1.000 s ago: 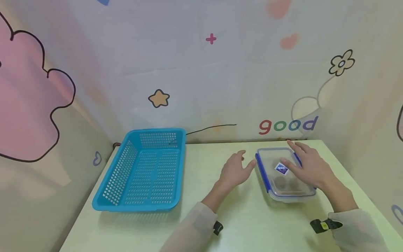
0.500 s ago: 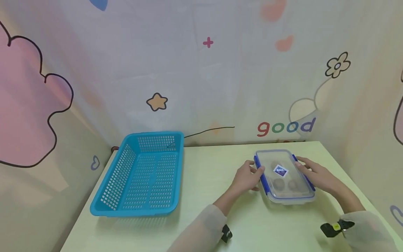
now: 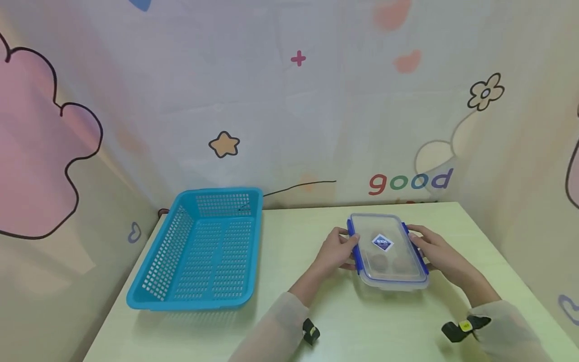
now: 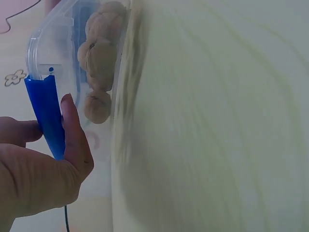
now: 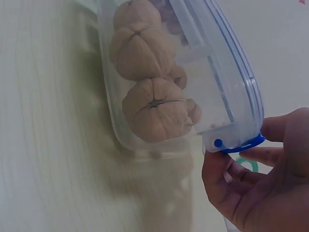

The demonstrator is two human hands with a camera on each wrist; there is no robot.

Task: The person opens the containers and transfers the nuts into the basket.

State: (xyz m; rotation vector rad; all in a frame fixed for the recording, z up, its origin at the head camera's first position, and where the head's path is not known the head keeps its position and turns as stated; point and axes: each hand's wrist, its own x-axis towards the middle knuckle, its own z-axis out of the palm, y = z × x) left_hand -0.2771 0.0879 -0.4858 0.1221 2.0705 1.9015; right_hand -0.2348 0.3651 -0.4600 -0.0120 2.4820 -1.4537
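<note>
A clear plastic food container with a blue-edged lid and a blue-and-white label is held between both hands on the right half of the table. Thumb and fingers of the left hand pinch its left edge at the blue clip. On the opposite side the right hand grips the right edge, its fingers around the other blue clip. Through the clear wall several round tan things with creased surfaces show, lying in a heap at the bottom. The lid is on.
A blue perforated plastic basket stands at the left of the pale table. Behind it hangs a printed cloth that also closes off both sides. Each wrist wears a dark strap.
First the hands were apart from the container, the right one over its lid. They came down onto its two sides. Since then the container has shifted left with both hands.
</note>
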